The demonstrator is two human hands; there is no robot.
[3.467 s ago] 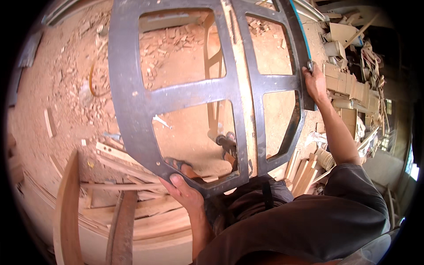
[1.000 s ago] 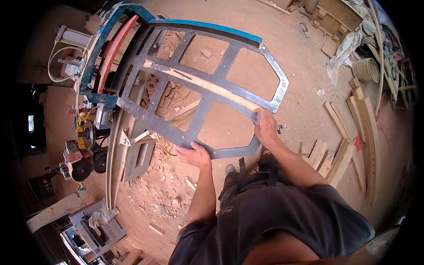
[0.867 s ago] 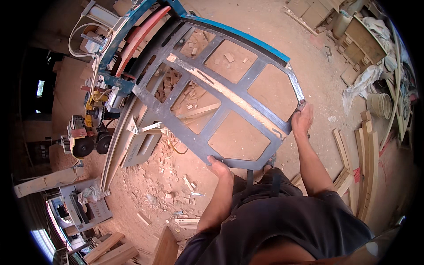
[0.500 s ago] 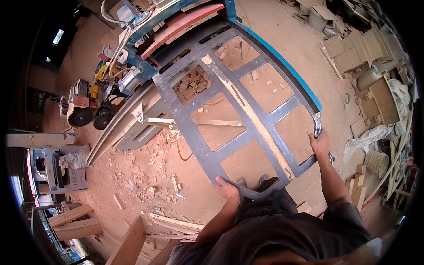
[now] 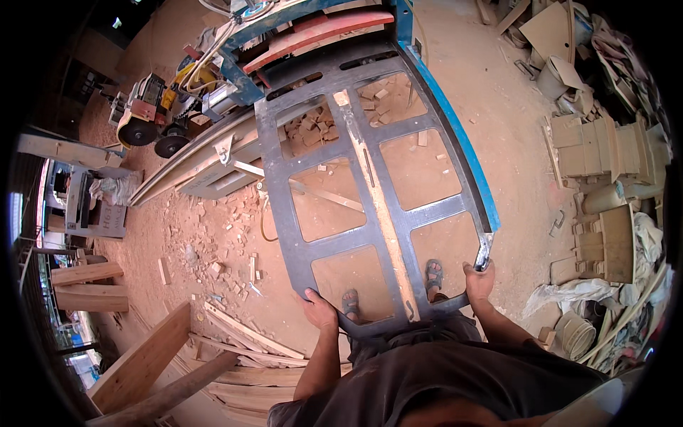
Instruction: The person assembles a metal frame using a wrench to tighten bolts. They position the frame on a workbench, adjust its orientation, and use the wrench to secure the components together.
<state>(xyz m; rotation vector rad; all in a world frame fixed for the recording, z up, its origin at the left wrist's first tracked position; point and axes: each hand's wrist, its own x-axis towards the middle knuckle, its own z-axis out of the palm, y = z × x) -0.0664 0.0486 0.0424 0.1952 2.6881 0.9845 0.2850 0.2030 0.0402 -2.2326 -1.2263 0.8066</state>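
In the head view, the left hand [image 5: 318,312] is partly closed over the near left corner of a dark metal frame [image 5: 334,240], its thumb lying on the edge and the other fingers mostly hidden below. The right hand [image 5: 479,281] is curled closed on the near right corner, just beside a silvery end piece [image 5: 484,248]; how its fingers meet the underside cannot be made out. The frame lies directly ahead of both hands, spanning the gap between them and stretching away, with its near edge close to the person's waist. Six large openings sit in two columns, and a worn wooden strip [image 5: 377,206] runs between these from the near edge almost to the slotted far end. A blue rail [image 5: 466,142] follows the right edge, while a red curved bar [image 5: 320,39] crosses beyond the far edge. Through the two nearest openings, a sandalled left foot [image 5: 350,302] and right foot [image 5: 434,277] show on the floor [image 5: 512,107]. Wood scraps [image 5: 219,269] lie scattered off the left edge, planks [image 5: 142,359] beyond the near left corner, and a pale bucket [image 5: 575,334] off the near right corner.
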